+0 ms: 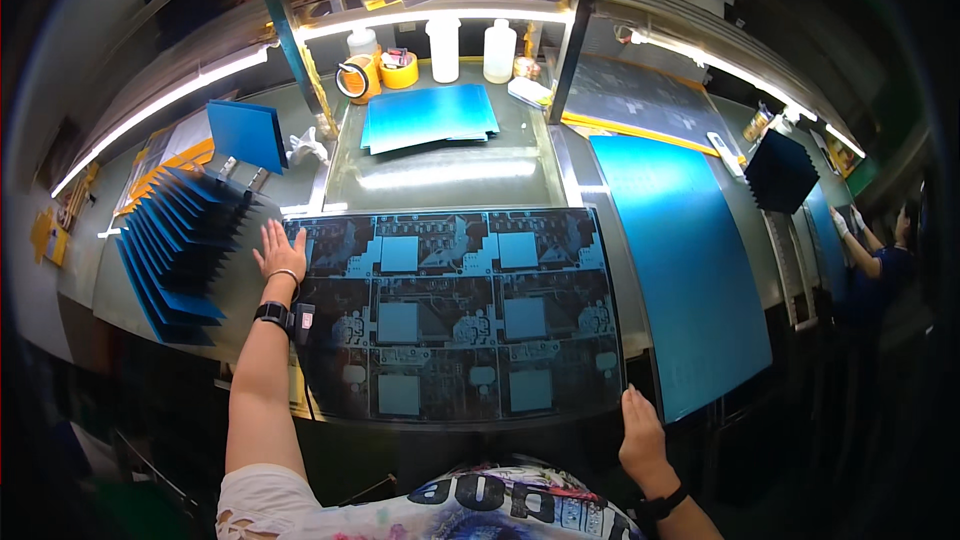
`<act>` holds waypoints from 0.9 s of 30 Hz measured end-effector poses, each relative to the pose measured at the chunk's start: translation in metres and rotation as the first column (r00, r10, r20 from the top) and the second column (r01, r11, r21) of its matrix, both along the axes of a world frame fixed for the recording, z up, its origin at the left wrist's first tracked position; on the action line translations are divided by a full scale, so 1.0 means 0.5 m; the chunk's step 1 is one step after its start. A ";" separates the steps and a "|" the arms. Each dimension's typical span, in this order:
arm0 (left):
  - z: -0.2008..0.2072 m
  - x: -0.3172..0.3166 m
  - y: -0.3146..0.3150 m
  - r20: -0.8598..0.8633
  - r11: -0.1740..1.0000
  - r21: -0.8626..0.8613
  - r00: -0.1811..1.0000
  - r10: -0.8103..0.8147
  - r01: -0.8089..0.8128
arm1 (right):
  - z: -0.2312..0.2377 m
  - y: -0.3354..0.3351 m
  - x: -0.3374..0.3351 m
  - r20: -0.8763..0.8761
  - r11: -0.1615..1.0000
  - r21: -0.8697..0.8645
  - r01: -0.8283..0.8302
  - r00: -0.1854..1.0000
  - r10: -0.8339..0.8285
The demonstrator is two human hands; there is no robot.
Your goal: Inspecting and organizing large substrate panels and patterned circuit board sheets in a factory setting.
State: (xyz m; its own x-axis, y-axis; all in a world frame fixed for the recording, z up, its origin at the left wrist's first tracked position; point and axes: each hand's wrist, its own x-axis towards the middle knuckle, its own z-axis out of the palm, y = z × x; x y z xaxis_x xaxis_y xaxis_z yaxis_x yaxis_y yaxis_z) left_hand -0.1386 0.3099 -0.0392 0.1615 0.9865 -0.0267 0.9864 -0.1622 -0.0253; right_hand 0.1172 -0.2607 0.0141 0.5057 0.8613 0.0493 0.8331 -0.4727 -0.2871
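Observation:
A large dark sheet with a circuit-board pattern and light blue squares (pixel 515 320) lies flat on the bench in front of me. At its upper left edge rests my left hand (pixel 279 252), fingers stretched out and slightly apart. My right hand (pixel 642 435) is against the sheet's lower right corner, its fingers extended along the edge; neither hand is closed around anything. Just right of the sheet lies a long plain blue panel (pixel 690 270). Several blue panels (pixel 180 250) stand in a fanned row to the left of my left hand.
Behind the sheet, a stack of blue panels (pixel 430 115) lies under a bright lamp. White bottles (pixel 444 50) and orange tape rolls (pixel 398 70) stand at the back. Metal posts (pixel 577 35) rise from the bench. Another person (pixel 885 260) works at far right, near dark upright panels (pixel 782 172).

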 end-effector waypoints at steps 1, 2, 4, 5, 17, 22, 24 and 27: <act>0.007 -0.022 -0.008 -0.005 0.999 -0.019 0.999 0.045 -0.045 | -0.002 -0.010 0.008 -0.089 0.996 0.089 0.026 0.996 -0.018; 0.006 -0.048 -0.037 0.018 0.999 -0.029 1.000 -0.014 0.014 | -0.001 -0.017 0.020 -0.085 0.993 0.109 0.053 0.995 -0.044; 0.011 -0.124 -0.134 0.035 0.996 -0.021 0.996 -0.081 0.082 | 0.010 -0.016 0.052 0.016 0.995 0.096 0.017 1.000 -0.019; -0.001 -0.181 -0.192 0.041 0.991 0.010 0.990 -0.137 0.137 | 0.018 -0.007 0.068 0.099 0.996 0.093 -0.018 0.995 0.009; -0.009 -0.336 -0.474 0.831 0.780 -0.540 -0.049 0.555 -0.317 | -0.012 0.108 0.175 0.237 0.879 -0.029 -0.476 0.851 0.468; -0.029 -0.370 -0.437 0.824 0.809 -0.542 -0.335 0.457 -0.228 | 0.019 0.121 0.173 0.278 0.807 0.131 -0.575 0.803 0.527; 0.077 -0.361 -0.399 0.864 0.870 -0.411 -0.420 0.277 -0.272 | 0.107 0.112 0.166 0.288 0.827 0.174 -0.535 0.831 0.477; 0.370 -0.348 -0.300 0.998 0.994 -0.049 0.042 0.053 -0.095 | 0.130 0.071 0.402 0.097 0.723 0.536 -0.437 0.882 0.462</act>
